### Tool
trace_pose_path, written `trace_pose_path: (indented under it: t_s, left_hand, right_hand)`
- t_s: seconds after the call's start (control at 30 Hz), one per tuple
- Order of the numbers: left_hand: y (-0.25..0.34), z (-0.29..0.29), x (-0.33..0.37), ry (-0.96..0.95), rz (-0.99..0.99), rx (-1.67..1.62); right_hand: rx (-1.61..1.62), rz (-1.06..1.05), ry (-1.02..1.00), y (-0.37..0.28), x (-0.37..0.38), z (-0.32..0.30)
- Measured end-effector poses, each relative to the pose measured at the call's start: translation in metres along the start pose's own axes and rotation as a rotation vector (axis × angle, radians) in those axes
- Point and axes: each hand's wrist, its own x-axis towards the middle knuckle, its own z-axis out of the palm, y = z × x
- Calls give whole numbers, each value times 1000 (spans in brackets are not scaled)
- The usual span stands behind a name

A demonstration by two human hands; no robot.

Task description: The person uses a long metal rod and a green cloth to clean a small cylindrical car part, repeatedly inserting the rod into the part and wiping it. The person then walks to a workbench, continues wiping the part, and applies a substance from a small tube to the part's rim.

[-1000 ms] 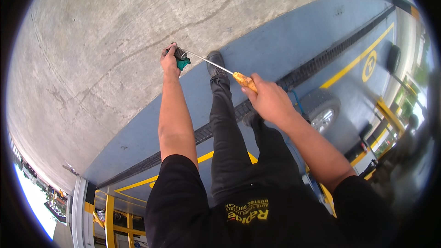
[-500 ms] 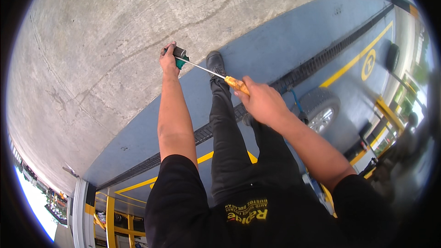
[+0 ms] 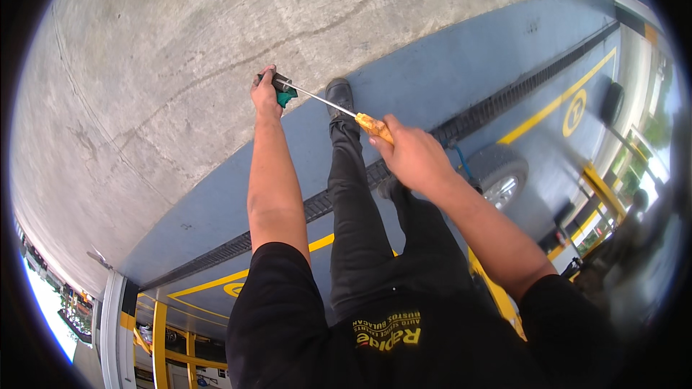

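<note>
Stretched out in front of me, my left hand (image 3: 266,94) is closed around a small dark cylindrical part (image 3: 282,83). A piece of green material (image 3: 287,96), maybe a cloth, shows against its lower side. My right hand (image 3: 417,160) grips the yellow, stained handle of a long screwdriver (image 3: 374,128). The thin metal shaft runs up and left to the cylindrical part. Its tip is at or against that part; whether it goes inside is too small to tell.
Under me lies a blue painted floor with a long dark drain grate (image 3: 497,103) and yellow lines. Beyond it is bare concrete (image 3: 180,65). My black shoe (image 3: 339,94) stands near their border. A car wheel (image 3: 497,176) is at right, with yellow metal posts (image 3: 160,342) at lower left.
The view has shifted slightly. The cylindrical part has turned a little in my left hand, and its ribbed side shows less. Both hands keep their grips, with the screwdriver still reaching the part.
</note>
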Motion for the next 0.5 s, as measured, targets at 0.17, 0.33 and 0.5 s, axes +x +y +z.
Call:
trace_pose_path:
  t_s: [0.17, 0.33, 0.5]
  left_hand:
    - [-3, -7, 3, 55, -20, -31]
    - [-6, -15, 10, 45, 10, -63]
    - [-1, -18, 12, 68, -2, -36]
  right_hand:
    - [-7, -14, -33, -8, -1, 10]
    - [0, -36, -6, -11, 2, 14]
    - [-38, -18, 12, -13, 6, 17]
